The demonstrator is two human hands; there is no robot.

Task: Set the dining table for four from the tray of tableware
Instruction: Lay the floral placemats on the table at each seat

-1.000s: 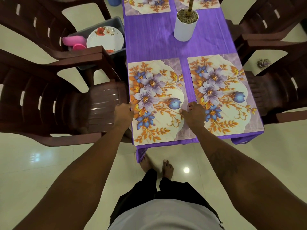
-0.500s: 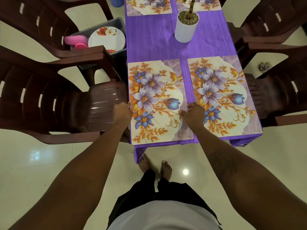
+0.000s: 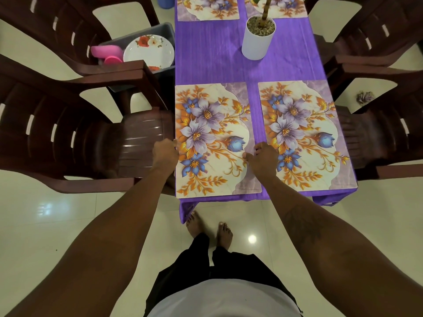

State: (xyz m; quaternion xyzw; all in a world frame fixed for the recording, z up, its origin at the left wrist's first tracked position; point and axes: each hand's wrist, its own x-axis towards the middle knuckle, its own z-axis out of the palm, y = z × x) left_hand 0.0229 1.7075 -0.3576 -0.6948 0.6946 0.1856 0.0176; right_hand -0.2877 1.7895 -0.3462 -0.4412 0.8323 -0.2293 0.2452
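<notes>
A floral placemat (image 3: 215, 138) lies at the near left of the purple-clothed table (image 3: 219, 53). My left hand (image 3: 164, 153) pinches its left edge and my right hand (image 3: 263, 156) pinches its right edge. A second floral placemat (image 3: 304, 133) lies beside it on the right, partly under my right hand. Two more placemats (image 3: 208, 8) show at the far end. A grey tray (image 3: 164, 28) sits on a chair at the left and holds a white flowered plate (image 3: 148, 51) and pink cups (image 3: 106, 53).
Dark brown plastic chairs (image 3: 68, 138) stand on both sides of the table. A white pot with a plant (image 3: 257, 40) stands mid-table. My bare feet (image 3: 208, 227) are on the glossy tiled floor at the table's near end.
The placemat under my hands has hardly moved; both hands stay on its edges. The view has shifted slightly.
</notes>
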